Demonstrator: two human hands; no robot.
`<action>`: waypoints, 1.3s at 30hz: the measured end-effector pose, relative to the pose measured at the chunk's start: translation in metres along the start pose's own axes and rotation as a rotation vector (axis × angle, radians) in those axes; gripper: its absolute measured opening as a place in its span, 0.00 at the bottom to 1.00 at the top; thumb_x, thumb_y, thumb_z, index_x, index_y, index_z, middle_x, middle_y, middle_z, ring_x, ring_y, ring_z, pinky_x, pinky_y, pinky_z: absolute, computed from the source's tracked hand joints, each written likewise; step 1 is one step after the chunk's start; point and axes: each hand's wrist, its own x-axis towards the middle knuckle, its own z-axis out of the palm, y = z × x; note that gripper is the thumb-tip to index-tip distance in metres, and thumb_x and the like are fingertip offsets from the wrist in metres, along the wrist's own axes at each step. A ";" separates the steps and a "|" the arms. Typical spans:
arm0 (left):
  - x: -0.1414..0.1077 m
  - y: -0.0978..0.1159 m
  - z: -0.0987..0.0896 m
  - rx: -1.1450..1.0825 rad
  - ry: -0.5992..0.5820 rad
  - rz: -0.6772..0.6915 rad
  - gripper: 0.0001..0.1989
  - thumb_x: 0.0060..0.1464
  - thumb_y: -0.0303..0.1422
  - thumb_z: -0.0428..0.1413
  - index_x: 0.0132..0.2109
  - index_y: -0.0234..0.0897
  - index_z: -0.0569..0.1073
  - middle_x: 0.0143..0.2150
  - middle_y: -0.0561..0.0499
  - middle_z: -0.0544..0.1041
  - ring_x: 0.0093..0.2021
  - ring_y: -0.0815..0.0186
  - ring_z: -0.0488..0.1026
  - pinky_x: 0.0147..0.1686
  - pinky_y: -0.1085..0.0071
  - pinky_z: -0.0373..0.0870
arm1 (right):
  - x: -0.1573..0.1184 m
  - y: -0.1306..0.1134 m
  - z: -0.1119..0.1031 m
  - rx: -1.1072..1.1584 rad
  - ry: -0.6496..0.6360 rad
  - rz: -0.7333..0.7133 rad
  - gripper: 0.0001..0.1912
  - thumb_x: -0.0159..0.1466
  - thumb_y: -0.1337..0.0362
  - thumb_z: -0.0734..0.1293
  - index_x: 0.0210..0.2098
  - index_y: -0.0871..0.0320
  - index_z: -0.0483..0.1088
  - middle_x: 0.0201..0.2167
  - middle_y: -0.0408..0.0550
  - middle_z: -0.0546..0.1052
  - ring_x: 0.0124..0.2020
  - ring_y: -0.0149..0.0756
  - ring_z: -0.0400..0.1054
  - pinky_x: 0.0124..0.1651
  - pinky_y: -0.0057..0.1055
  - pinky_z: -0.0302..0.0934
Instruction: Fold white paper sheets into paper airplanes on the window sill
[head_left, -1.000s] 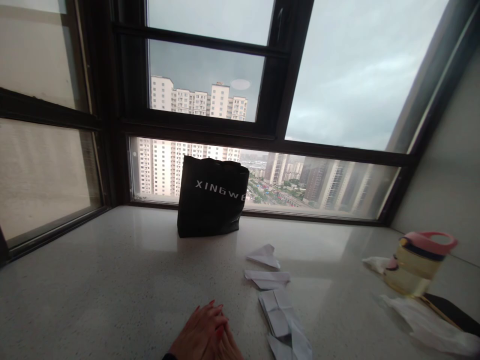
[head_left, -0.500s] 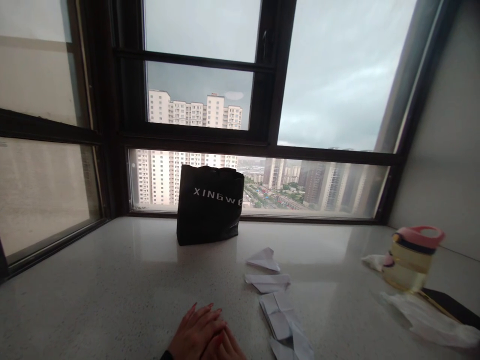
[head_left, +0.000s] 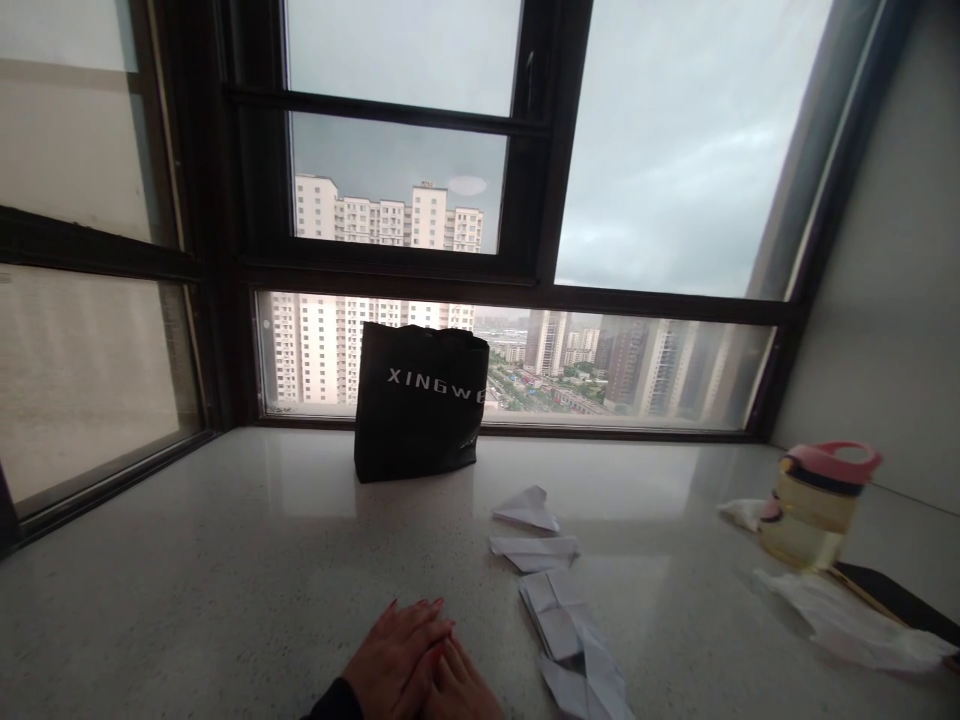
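Low in the frame, my left hand [head_left: 391,660] comes in from a dark sleeve and lies across my right hand [head_left: 463,688]. The two touch, with their fingers overlapping and fairly straight. Red nails show at several fingertips. I see no object in either hand. Part of the right hand is hidden under the left, and the bottom edge cuts it off. Closest to them, on the right, is a thick folded white paper piece [head_left: 559,618], with another folded paper [head_left: 581,685] against its near end. Farther back lie a flat paper strip [head_left: 534,551] and a pointed folded paper [head_left: 527,508].
A black bag [head_left: 420,405] with white lettering stands by the window [head_left: 405,300]. To the right are a pink-lidded bottle [head_left: 814,510], a crumpled white tissue or wrapper [head_left: 847,625] and a dark flat object [head_left: 896,600]. All rest on a speckled pale ledge [head_left: 187,590].
The whole view has shifted slightly, so the bag, papers and bottle sit a little higher in it. My hands stay together, and slightly more of them shows.
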 end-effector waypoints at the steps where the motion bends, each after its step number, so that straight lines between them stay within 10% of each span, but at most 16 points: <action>1: 0.000 -0.001 0.000 0.004 0.000 0.002 0.17 0.55 0.38 0.37 0.48 0.45 0.63 0.50 0.53 0.67 0.49 0.65 0.63 0.49 0.59 0.58 | 0.000 0.000 0.001 -0.007 0.004 -0.014 0.15 0.60 0.64 0.54 0.40 0.62 0.67 0.27 0.49 0.75 0.32 0.37 0.66 0.39 0.31 0.60; 39: -0.002 -0.004 0.004 -0.012 0.055 0.018 0.16 0.55 0.37 0.38 0.46 0.46 0.65 0.49 0.54 0.68 0.48 0.66 0.64 0.49 0.62 0.59 | -0.008 0.003 0.006 0.002 -0.168 -0.107 0.16 0.59 0.60 0.57 0.42 0.62 0.65 0.30 0.50 0.75 0.33 0.38 0.66 0.37 0.32 0.60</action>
